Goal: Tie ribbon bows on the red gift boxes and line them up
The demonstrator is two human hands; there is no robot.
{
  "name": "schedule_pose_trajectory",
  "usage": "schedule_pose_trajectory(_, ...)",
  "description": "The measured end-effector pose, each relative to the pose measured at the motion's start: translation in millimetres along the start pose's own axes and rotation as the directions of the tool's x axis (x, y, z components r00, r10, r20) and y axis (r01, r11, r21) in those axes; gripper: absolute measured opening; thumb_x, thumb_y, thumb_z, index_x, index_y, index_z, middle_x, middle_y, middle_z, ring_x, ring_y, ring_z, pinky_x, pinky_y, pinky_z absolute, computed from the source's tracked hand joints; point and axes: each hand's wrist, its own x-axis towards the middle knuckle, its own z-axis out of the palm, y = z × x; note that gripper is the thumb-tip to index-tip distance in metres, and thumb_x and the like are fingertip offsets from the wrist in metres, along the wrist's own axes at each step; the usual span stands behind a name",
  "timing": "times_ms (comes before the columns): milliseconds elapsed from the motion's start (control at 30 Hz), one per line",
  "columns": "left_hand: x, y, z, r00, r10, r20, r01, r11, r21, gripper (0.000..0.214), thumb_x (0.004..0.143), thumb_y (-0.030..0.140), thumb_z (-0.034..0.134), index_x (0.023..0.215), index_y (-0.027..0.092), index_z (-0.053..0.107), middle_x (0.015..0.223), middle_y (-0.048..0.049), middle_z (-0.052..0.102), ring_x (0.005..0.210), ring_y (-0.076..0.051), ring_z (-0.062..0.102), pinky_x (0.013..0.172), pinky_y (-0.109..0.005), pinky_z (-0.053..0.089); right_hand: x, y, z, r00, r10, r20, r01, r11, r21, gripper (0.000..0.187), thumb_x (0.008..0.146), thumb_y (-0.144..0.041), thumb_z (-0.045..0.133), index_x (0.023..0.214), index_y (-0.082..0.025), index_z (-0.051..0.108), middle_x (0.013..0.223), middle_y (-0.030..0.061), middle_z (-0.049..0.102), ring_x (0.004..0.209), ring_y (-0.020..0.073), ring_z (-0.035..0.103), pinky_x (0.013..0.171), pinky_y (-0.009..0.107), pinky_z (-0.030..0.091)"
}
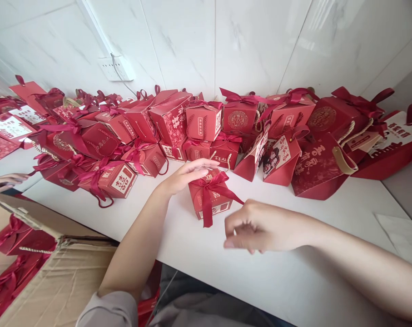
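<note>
A small red gift box point(210, 195) with a satin ribbon bow point(212, 184) on top sits on the white table in front of me. My left hand point(188, 175) reaches over its back left edge, fingers stretched out along the top and not wrapped round it. To the right of the box, my right hand point(250, 227) hovers above the table, slightly blurred. Its fingers are curled in toward the thumb, and I see nothing between them. One ribbon tail points toward the back of this hand; whether they touch is hard to see.
Many red gift boxes point(202, 120) with ribbons and rope handles line the wall, some stacked. A cardboard carton point(62, 277) with more boxes stands at lower left. Another person's hand point(4, 181) rests at the far left. A socket strip point(115, 68) is on the wall.
</note>
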Motion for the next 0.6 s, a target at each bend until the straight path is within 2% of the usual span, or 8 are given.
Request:
schedule_pose_trajectory(33, 1, 0, 2.5, 1.000, 0.000, -0.021, 0.000, 1.000, -0.005, 0.040, 0.094, 0.040, 0.056, 0.129, 0.023, 0.061, 0.137, -0.0092, 0.062, 0.132, -0.029, 0.053, 0.113, -0.044, 0.039, -3, -4, -4, 0.982, -0.002, -0.191, -0.013, 0.997, -0.076, 0.033, 0.093, -0.052, 0.058, 0.084, -0.020, 0.063, 0.057, -0.0035, 0.059, 0.047, 0.0105, 0.054, 0.048, 0.021, 0.038)
schedule_pose_trajectory(100, 3, 1, 5.9, 1.000, -0.007, -0.009, 0.007, 1.000, 0.027, 0.042, 0.090, 0.039, 0.062, 0.129, 0.023, 0.061, 0.137, -0.0091, 0.061, 0.129, -0.029, 0.055, 0.110, -0.042, 0.043, -6, -5, -14, 0.869, 0.019, -0.494, -0.126, 0.975, -0.184, 0.036, 0.094, -0.057, 0.052, 0.091, -0.022, 0.059, 0.053, -0.0048, 0.054, 0.046, 0.0113, 0.048, 0.047, 0.023, 0.033)
schedule_pose_trajectory(133, 3, 2, 6.6, 1.000, -0.014, 0.008, 0.013, 0.999, 0.051, 0.044, 0.089, 0.038, 0.065, 0.130, 0.023, 0.060, 0.137, -0.0090, 0.061, 0.129, -0.029, 0.055, 0.108, -0.041, 0.044, -5, -3, -20, 0.823, 0.059, -0.565, -0.200, 0.961, -0.191, 0.038, 0.094, -0.060, 0.050, 0.095, -0.023, 0.058, 0.052, -0.0048, 0.054, 0.046, 0.0122, 0.047, 0.047, 0.023, 0.032)
schedule_pose_trajectory(167, 3, 2, 6.9, 1.000, -0.019, 0.021, 0.017, 0.997, 0.070, 0.046, 0.088, 0.037, 0.066, 0.130, 0.023, 0.059, 0.138, -0.0090, 0.060, 0.128, -0.029, 0.056, 0.107, -0.041, 0.045, -4, 2, -26, 0.814, 0.128, -0.566, -0.264, 0.950, -0.165, 0.042, 0.094, -0.063, 0.047, 0.097, -0.023, 0.058, 0.051, -0.0044, 0.054, 0.047, 0.0132, 0.048, 0.047, 0.024, 0.032)
schedule_pose_trajectory(200, 3, 3, 6.9, 0.999, -0.023, 0.030, 0.020, 0.996, 0.083, 0.047, 0.087, 0.037, 0.067, 0.131, 0.023, 0.059, 0.137, -0.0091, 0.060, 0.127, -0.028, 0.057, 0.106, -0.040, 0.046, -2, 7, -32, 0.835, 0.211, -0.508, -0.310, 0.944, -0.118, 0.046, 0.093, -0.066, 0.046, 0.096, -0.022, 0.058, 0.050, -0.0036, 0.055, 0.047, 0.0139, 0.049, 0.047, 0.024, 0.033)
schedule_pose_trajectory(267, 3, 3, 6.3, 0.999, -0.031, 0.042, 0.027, 0.996, 0.084, 0.046, 0.088, 0.037, 0.065, 0.132, 0.023, 0.058, 0.135, -0.0092, 0.062, 0.124, -0.028, 0.059, 0.104, -0.040, 0.047, 3, 18, -42, 0.896, 0.327, -0.301, -0.346, 0.938, -0.009, 0.051, 0.091, -0.069, 0.048, 0.088, -0.020, 0.060, 0.050, -0.0021, 0.058, 0.043, 0.0130, 0.048, 0.046, 0.025, 0.036)
schedule_pose_trajectory(367, 3, 3, 5.6, 0.998, -0.041, 0.051, 0.036, 0.995, 0.089, 0.046, 0.089, 0.037, 0.064, 0.132, 0.023, 0.057, 0.132, -0.0091, 0.063, 0.122, -0.027, 0.060, 0.102, -0.040, 0.048, 7, 28, -48, 0.958, 0.275, -0.087, -0.263, 0.957, 0.121, 0.048, 0.087, -0.065, 0.057, 0.078, -0.018, 0.063, 0.046, -0.0034, 0.055, 0.038, 0.0088, 0.042, 0.043, 0.023, 0.035)
schedule_pose_trajectory(600, 4, 2, 5.9, 0.999, -0.031, 0.029, 0.026, 0.991, 0.134, 0.045, 0.089, 0.038, 0.065, 0.131, 0.024, 0.059, 0.134, -0.0082, 0.062, 0.125, -0.027, 0.057, 0.107, -0.041, 0.045, 8, 19, -27, 0.996, 0.094, 0.008, -0.090, 0.924, 0.371, 0.038, 0.087, -0.053, 0.066, 0.084, -0.016, 0.071, 0.042, -0.0065, 0.051, 0.036, 0.0072, 0.045, 0.037, 0.018, 0.034)
